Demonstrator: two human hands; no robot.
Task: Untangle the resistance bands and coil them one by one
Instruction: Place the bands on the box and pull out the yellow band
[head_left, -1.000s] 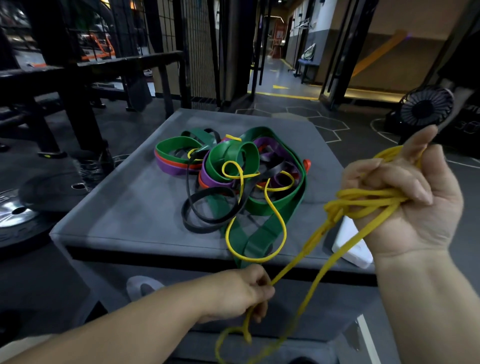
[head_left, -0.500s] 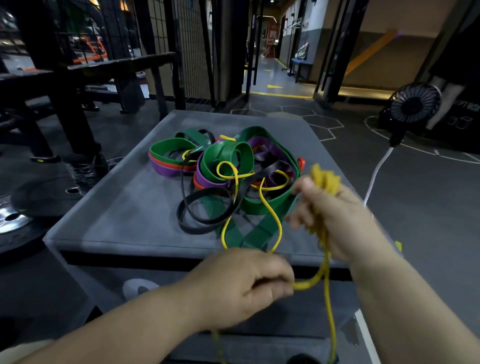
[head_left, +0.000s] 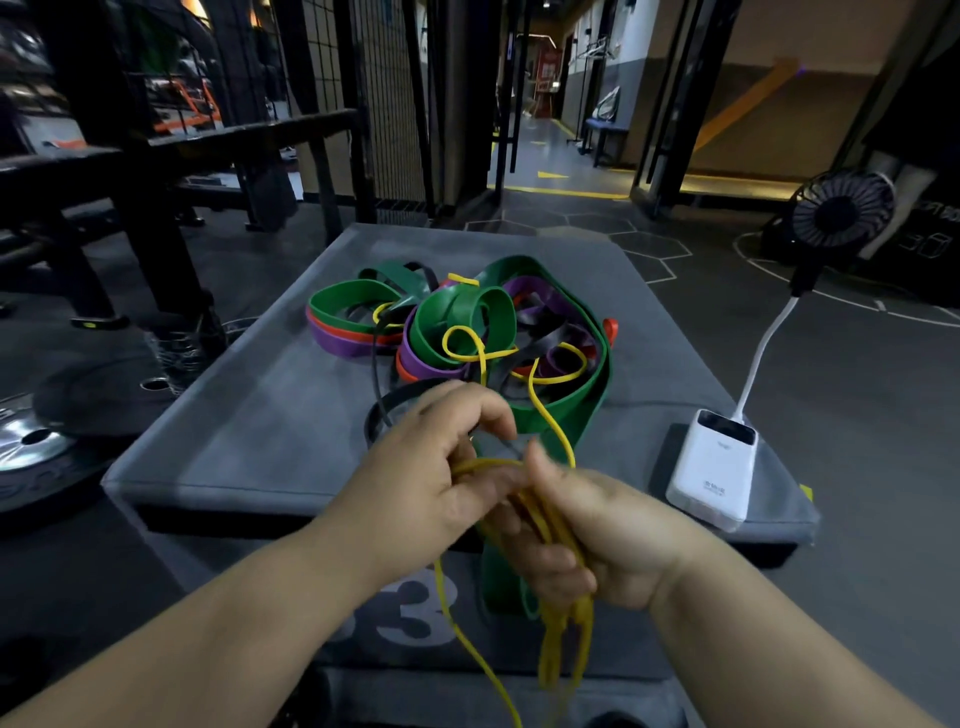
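A tangle of green, purple, orange, black and yellow resistance bands lies on the grey padded box. A thin yellow band is gathered in loops in my right hand, whose fingers curl round the bundle above the box's front edge. My left hand pinches a strand of the same yellow band right beside the right hand. Loose yellow strands hang below both hands. Another yellow band snakes through the pile, and a green band droops over the box's front.
A white power bank rests on the box's right front corner, cabled to a small black fan standing to the right. Weight plates lie on the floor at left. Dark gym frames stand behind the box.
My right hand came down from high at the right, bringing the yellow loops to the box's front edge. My left hand rose to meet it; the two now touch over the band.
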